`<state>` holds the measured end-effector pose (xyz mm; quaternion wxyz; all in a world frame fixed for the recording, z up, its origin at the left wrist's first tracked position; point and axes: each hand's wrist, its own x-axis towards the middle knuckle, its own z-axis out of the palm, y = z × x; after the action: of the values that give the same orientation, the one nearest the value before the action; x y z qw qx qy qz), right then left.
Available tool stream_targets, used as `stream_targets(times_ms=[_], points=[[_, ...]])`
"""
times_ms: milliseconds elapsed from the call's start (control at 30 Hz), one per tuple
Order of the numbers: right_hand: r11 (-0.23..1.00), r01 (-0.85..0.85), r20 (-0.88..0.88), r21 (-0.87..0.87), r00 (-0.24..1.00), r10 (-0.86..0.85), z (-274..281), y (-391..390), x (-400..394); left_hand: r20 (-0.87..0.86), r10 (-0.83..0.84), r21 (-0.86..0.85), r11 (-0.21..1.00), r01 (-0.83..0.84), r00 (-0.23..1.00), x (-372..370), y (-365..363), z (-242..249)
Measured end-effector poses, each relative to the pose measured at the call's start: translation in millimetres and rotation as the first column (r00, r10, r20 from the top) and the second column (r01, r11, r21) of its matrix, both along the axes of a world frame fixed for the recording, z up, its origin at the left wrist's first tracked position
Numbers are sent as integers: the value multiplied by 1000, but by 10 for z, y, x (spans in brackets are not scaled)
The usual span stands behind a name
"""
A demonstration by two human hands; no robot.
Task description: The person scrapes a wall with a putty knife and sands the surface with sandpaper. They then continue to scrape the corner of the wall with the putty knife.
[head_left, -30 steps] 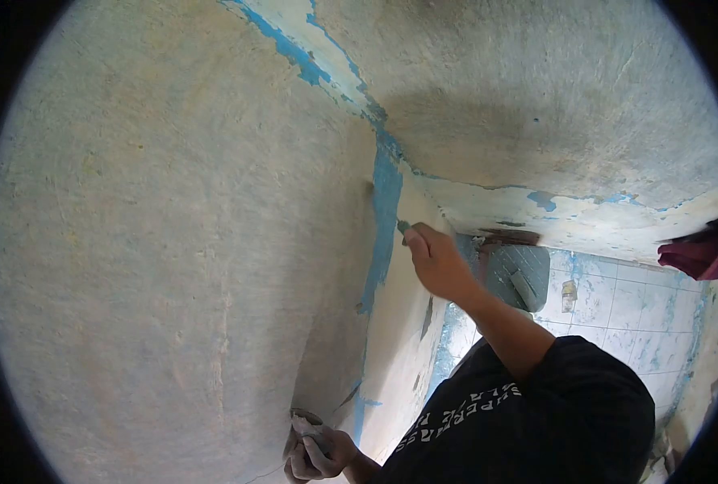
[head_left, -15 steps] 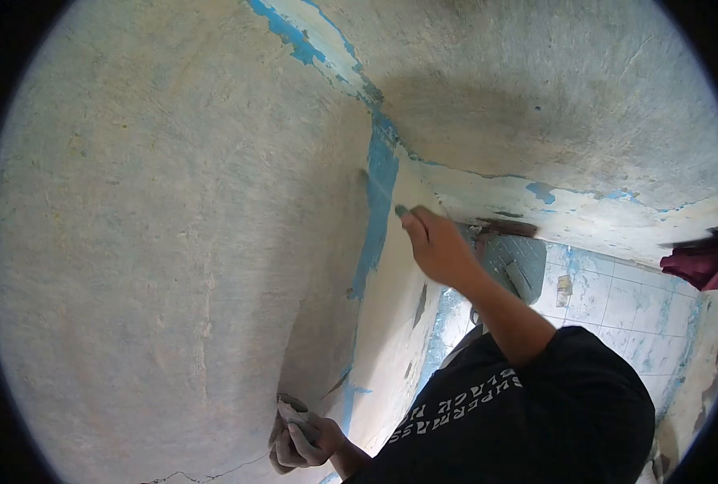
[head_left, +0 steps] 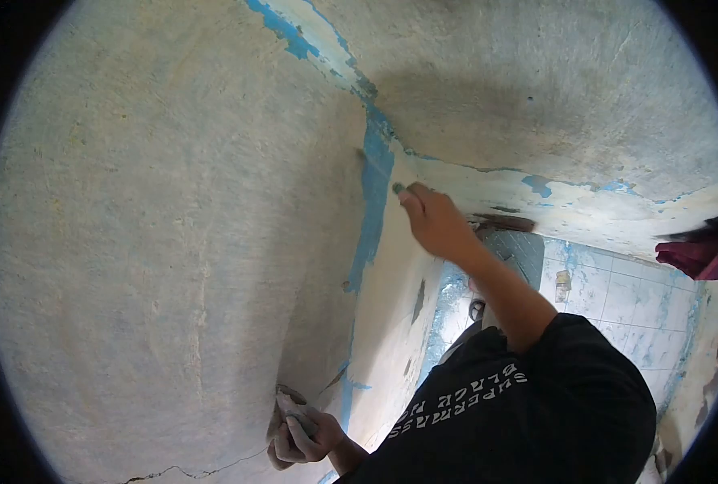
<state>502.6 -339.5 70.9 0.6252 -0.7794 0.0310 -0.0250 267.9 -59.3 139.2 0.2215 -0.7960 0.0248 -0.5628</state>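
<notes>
My right hand is closed around the green handle of a scraper. Its thin blade, smeared by motion, reaches across a strip of blue paint that runs down the corner between two walls. Lower down, my left hand is against the grey left wall, its fingers curled round a pale grey, dusty object. I cannot tell what that object is.
More blue patches show on the right wall. Below lies a tiled floor streaked with blue, with a small jar and a grey plastic piece. Maroon cloth hangs at far right. A crack runs along the lower left wall.
My right hand and the scraper have moved slightly up along the blue strip. The left hand stays at nearly the same spot on the wall. The whole view has shifted a little.
</notes>
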Motion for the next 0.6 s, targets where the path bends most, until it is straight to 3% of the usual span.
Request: stream_targets(times_ms=[100, 200, 333, 600], points=[[998, 31, 97, -58, 995, -25, -103, 89, -1, 25, -17, -50, 999, 19, 1000, 93, -26, -7], [973, 199, 209, -114, 963, -173, -184, 65, 437, -19, -6, 9, 1000, 7, 1000, 20, -3, 5], [997, 66, 46, -43, 997, -64, -103, 122, 210, -8, 28, 24, 999, -28, 1000, 55, -34, 38], [995, 73, 105, -62, 992, -66, -130, 3, 407, -21, 67, 24, 997, -66, 998, 72, -74, 58]])
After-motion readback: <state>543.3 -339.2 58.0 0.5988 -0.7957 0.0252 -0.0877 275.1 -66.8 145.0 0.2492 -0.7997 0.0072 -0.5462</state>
